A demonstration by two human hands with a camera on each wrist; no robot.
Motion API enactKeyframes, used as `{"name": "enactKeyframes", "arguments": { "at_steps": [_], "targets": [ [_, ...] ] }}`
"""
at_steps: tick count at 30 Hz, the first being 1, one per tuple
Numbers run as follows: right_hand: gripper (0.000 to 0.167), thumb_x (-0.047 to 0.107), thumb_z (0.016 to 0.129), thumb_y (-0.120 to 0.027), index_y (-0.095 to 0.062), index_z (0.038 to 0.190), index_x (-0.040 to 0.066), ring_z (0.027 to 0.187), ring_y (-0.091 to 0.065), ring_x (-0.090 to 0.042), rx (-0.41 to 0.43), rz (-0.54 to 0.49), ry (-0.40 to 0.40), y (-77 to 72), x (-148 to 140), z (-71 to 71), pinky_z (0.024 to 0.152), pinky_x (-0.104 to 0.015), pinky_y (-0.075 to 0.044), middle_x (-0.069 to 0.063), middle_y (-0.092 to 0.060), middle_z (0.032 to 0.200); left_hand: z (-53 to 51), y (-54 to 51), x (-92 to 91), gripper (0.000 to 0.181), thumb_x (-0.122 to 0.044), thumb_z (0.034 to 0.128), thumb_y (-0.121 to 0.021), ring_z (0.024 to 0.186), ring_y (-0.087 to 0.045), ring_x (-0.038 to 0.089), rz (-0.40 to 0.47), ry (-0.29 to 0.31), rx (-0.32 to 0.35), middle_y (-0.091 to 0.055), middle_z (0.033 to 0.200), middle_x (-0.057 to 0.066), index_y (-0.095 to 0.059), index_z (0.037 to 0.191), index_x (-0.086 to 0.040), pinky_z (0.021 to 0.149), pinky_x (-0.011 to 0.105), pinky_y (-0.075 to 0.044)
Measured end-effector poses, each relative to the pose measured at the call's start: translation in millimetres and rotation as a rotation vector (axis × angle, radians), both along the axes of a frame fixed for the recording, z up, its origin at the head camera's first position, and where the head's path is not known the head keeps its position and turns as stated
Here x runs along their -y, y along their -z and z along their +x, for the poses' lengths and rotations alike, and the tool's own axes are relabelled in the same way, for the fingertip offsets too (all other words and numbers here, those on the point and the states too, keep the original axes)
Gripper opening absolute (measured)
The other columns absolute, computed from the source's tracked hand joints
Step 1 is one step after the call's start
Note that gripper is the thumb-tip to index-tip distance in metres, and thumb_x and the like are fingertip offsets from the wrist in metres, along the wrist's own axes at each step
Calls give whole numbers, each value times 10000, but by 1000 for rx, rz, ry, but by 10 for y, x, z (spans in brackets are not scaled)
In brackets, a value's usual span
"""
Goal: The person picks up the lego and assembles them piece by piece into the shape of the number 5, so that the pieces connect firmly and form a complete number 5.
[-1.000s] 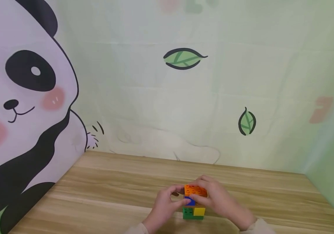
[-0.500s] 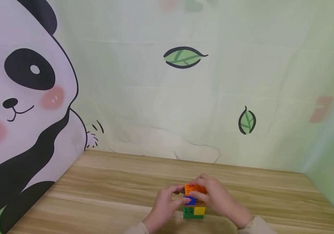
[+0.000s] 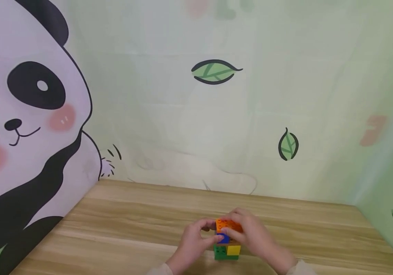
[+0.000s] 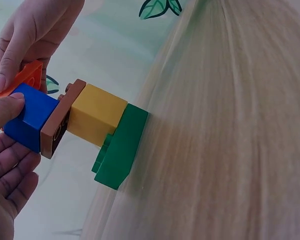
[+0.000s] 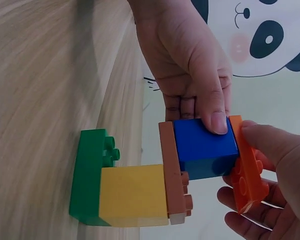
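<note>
A small stack of toy building bricks stands on the wooden table. At its base is a green brick (image 4: 122, 150), with a yellow brick (image 5: 135, 195) on one half. Across the yellow one lies a flat brown brick (image 5: 170, 170), overhanging the green studs. A blue brick (image 4: 32, 117) sits on the overhanging side. My left hand (image 3: 193, 241) grips the blue brick, thumb on its near face, fingers behind. My right hand (image 3: 253, 232) pinches an orange brick (image 5: 247, 175) at the top, touching the blue one. Whether it is fully seated, I cannot tell.
The wooden table (image 3: 120, 221) reaches back to a pale green fabric backdrop (image 3: 169, 126) printed with leaves. A large printed panda (image 3: 31, 145) covers the left side.
The head view has tilted up slightly, so everything sits a little lower in it. Both hands keep their hold, and the bricks stay in the same arrangement.
</note>
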State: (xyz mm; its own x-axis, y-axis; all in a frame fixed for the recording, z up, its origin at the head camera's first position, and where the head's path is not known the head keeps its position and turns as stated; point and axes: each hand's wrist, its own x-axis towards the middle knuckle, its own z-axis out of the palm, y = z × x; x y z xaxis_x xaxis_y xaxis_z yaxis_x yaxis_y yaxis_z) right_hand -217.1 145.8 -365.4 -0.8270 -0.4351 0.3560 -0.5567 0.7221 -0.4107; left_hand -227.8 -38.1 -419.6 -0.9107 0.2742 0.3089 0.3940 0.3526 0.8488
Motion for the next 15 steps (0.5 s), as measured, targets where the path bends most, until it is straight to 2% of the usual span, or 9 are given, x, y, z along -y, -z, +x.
{"name": "enactKeyframes", "arguments": {
  "at_steps": [3, 7, 12, 15],
  "targets": [
    [261, 336, 897, -663, -712, 1083, 159, 904, -624, -135, -23, -10, -3, 42, -23, 6, 760, -257, -542, 46, -658, 993, -4, 10, -4, 310, -316, 824, -750, 960, -631, 162, -10, 12, -10, -715, 1019, 0, -688, 1057, -121, 884, 352, -519],
    [319, 367, 903, -648, -694, 1135, 153, 945, -626, -157, 16, -28, -7, 55, -54, 7, 776, -277, -551, 27, -664, 1032, -15, 20, -5, 325, -318, 830, -743, 957, -635, 167, -12, 25, -13, -712, 1023, 3, -679, 1076, -116, 876, 301, -509],
    [412, 431, 912, -614, -640, 1228, 168, 1030, -620, -192, 98, -66, 2, 40, -101, 8, 856, -383, -553, -6, -660, 1127, -23, 28, 2, 357, -319, 829, -743, 968, -629, 163, -7, 31, 15, -707, 1044, 3, -665, 1109, -110, 883, 299, -503],
    [429, 446, 921, -592, -617, 1256, 179, 1085, -615, -219, 114, -93, -1, 34, -149, 14, 917, -460, -521, -13, -654, 1173, -25, 27, 5, 379, -324, 827, -745, 977, -626, 175, -9, 27, 25, -706, 1053, 9, -659, 1122, -103, 889, 320, -504]
  ]
}}
